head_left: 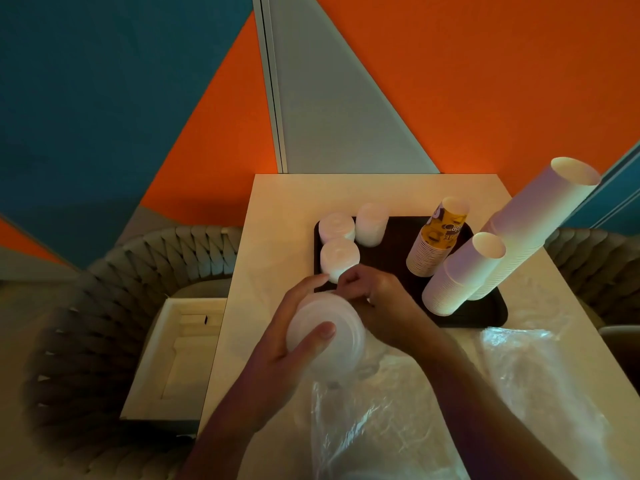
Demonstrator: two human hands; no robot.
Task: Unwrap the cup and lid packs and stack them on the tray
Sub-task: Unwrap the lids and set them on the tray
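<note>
- While the left hand (294, 344) cups a stack of lids (325, 336) from the side, thumb pressed on its top face, the right hand (367, 299) is curled at the stack's far edge, fingertips pinched together on what looks like a lid rim or a bit of film; which of the two I cannot tell.
- The stack is held over the counter (284, 202) just short of the tray (485, 315), with loose wrap (374, 420) trailing from under it towards the person.
- Judged from this, the step in hand is freeing the last lids from their wrap and setting them on the tray.
- To do it well, keep the left grip round the sides so that the lids stay aligned, and draw the film back towards the body, not upwards, or the stack may fan out.
- Three lid stacks (341, 258) already stand at the tray's left end; bare tray shows just right of them, so lower the new stack there, square and upright.
- Three cup stacks (464, 271) lean at the tray's right; keep the right forearm clear of them, as a nudge might topple them.
- A second sheet of wrap (540, 375) lies on the counter to the right; keep both sheets off the tray.
</note>
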